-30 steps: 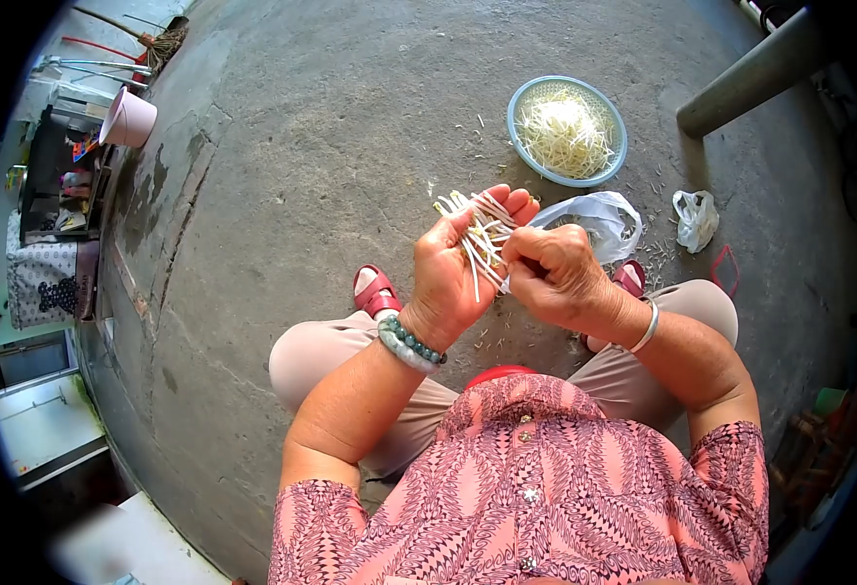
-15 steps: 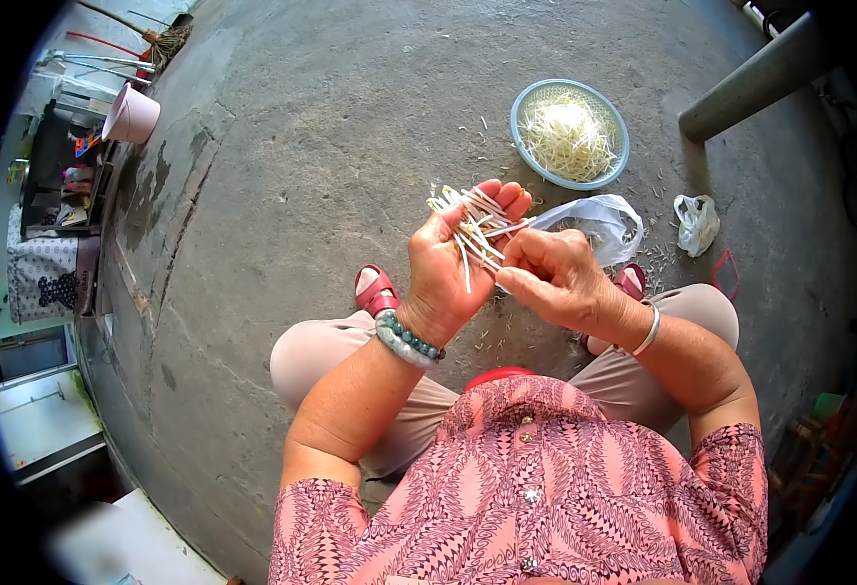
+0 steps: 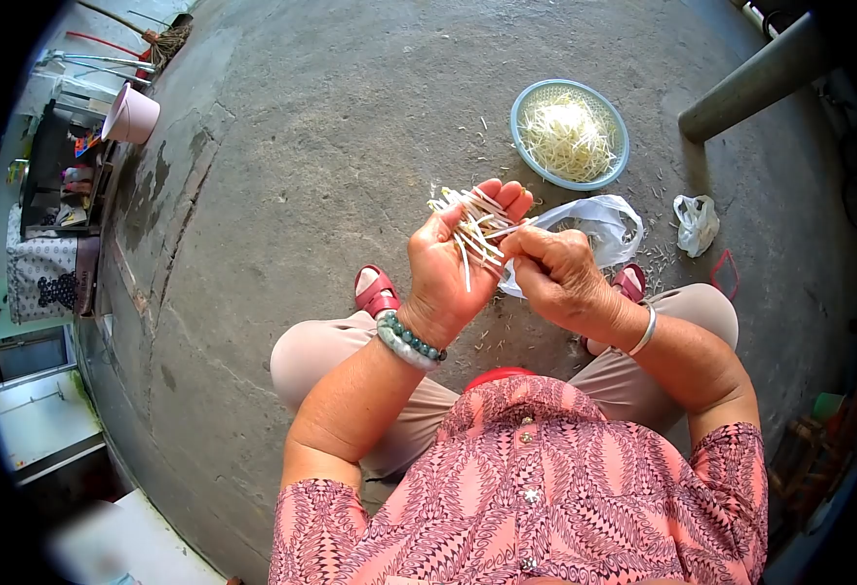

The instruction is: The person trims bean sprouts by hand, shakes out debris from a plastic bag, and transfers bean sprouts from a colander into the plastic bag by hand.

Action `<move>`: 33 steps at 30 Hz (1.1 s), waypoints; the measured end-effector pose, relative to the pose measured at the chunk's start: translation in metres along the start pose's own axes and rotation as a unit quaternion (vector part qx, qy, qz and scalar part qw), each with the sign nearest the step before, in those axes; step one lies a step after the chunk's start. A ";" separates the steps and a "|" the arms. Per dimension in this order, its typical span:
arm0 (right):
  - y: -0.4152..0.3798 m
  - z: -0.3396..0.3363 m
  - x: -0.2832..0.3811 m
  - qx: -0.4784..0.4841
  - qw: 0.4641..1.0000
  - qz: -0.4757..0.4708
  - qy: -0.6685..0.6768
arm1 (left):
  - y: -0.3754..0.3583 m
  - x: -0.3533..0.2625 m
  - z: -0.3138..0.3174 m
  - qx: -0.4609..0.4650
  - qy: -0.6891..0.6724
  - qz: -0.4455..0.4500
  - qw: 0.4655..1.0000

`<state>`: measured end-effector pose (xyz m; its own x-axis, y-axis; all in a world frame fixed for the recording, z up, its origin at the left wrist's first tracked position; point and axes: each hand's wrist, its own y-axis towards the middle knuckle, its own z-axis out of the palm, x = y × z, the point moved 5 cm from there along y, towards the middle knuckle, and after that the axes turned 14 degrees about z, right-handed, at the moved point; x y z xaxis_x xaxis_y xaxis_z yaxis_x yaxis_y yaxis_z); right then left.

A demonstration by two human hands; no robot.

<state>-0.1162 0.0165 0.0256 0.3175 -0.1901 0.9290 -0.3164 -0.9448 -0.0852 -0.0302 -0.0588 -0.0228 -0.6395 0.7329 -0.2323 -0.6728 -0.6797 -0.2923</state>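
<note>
The head-worn camera looks steeply down from close above.

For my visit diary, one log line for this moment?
left hand: cradles sprouts; right hand: curled close by; blue basket: piled sprouts

The sprouts [image 3: 477, 229] I hold look smooth and faintly glossy, while the basket [image 3: 606, 108] is perforated plastic with a smooth rim, and the bag [image 3: 612, 226] near my fingers is thin, crinkled, see-through plastic with a slight shine. I wear a smooth, shiny, metal-looking bangle [image 3: 648, 329] and polished, stone-like beads [image 3: 411, 338], over a printed cloth shirt [image 3: 545, 487] and plain matt cloth trousers [image 3: 316, 356]. Beneath me the floor [image 3: 331, 175] looks like rough, matt concrete.
</note>
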 end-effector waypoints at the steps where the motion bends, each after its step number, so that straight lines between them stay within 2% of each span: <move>1: 0.000 0.001 0.000 -0.016 1.000 -0.016 -0.005 | 0.000 0.000 0.000 0.001 -0.003 0.003 1.000; 4: 0.000 0.005 -0.006 -0.034 0.999 -0.034 -0.017 | 0.001 0.000 0.001 0.003 -0.003 0.016 1.000; 7: 0.001 0.007 -0.009 -0.019 0.999 0.026 -0.020 | -0.001 0.000 0.005 -0.001 0.013 0.029 0.999; 13: 0.003 0.011 -0.013 -0.041 0.998 0.011 -0.046 | -0.002 0.006 0.005 -0.002 0.028 0.032 0.999; 19: 0.007 0.007 -0.019 -0.013 0.996 0.086 0.020 | 0.000 0.006 0.002 0.008 0.027 0.036 0.999; 22: 0.009 0.005 -0.022 -0.011 0.994 0.092 0.063 | 0.000 0.006 0.002 0.010 0.015 0.032 0.999; 33: 0.009 -0.001 -0.017 0.024 0.994 0.090 0.056 | -0.001 0.009 -0.003 0.010 -0.001 0.006 1.000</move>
<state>-0.1249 0.0118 0.0090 0.1567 -0.3293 0.9311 -0.3147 -0.9103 -0.2690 -0.0343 -0.0518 -0.0273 -0.6493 0.7239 -0.2332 -0.6720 -0.6896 -0.2700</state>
